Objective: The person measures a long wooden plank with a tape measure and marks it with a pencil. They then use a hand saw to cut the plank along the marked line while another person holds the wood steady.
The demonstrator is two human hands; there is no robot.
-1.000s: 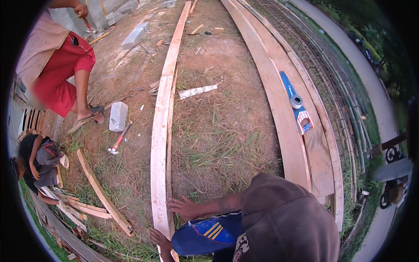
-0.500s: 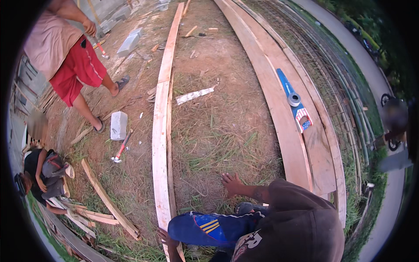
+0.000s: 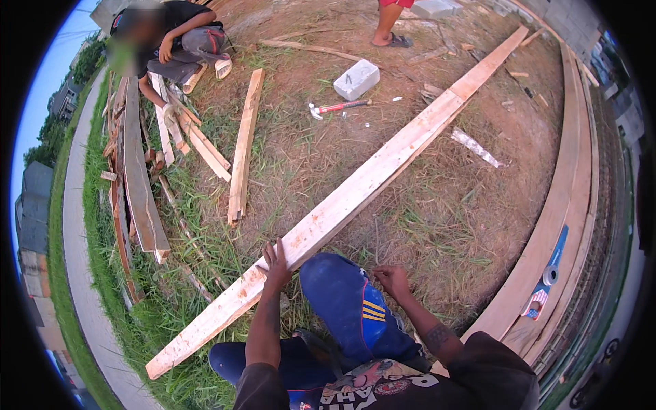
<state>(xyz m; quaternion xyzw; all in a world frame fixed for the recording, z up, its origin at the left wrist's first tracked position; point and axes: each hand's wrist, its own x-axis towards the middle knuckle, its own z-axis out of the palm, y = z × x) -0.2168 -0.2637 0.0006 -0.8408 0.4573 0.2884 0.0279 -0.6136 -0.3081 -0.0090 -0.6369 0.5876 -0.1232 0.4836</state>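
A long pale board runs diagonally over the grass. My left hand lies on it with fingers spread. My right hand, beside my bent blue-clad knee, has its fingers curled together; whatever may be in them is too small to make out. Beyond the board lie a red-handled hammer and a pale block. At the right, a blue handsaw with a grey roll on it rests on long planks.
A person crouches at upper left, a hand among loose timber. Another's leg stands at the top. Short boards and a timber pile lie left, beside a paved path. Metal bars run along the right.
The view has swung left. My right hand has come from spread on the ground to curled beside my knee. My left hand now lies spread across the board.
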